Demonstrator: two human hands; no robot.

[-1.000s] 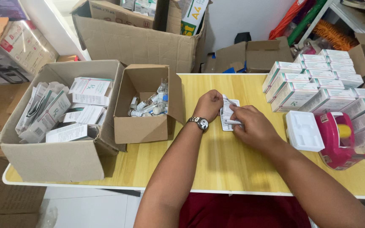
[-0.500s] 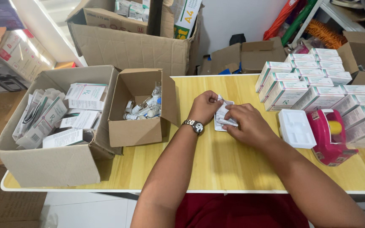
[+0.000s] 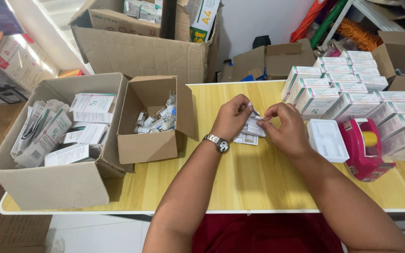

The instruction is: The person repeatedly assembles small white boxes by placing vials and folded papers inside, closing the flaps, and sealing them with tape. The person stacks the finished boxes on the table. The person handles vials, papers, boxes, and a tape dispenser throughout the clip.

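The yellow wooden table [image 3: 258, 182] carries everything, and both forearms reach across it from the near edge. To the left of the hands an open cardboard box [image 3: 48, 178] holds flattened white cartons, and closer in a smaller open box [image 3: 151, 145] holds a loose heap of small glass vials [image 3: 158, 122]. To the right of the hands stand rows of closed white-and-green cartons [image 3: 343, 89]; nearer lie a white plastic tray insert [image 3: 326, 139] and a pink tape dispenser [image 3: 364, 150].

The left hand [image 3: 233, 117], with a metal wristwatch [image 3: 217, 142] just behind it, and the right hand [image 3: 284, 126] meet over the middle of the table, knuckles up, wrists bent inward. Between them they pinch a small white folded carton or leaflet [image 3: 254, 125], thumbs and forefingers closed on its upper edge, the rest of it touching the table beneath. Exactly which fingers bear on it cannot be told, since the knuckles hide the grip.

The piece looks very light and thin, stiff only along its creases, so it probably bends or tears under a hard squeeze; a light pinch at the edges or flaps seems the sound hold. The vials nearby look fragile and smooth, best taken singly by the body.
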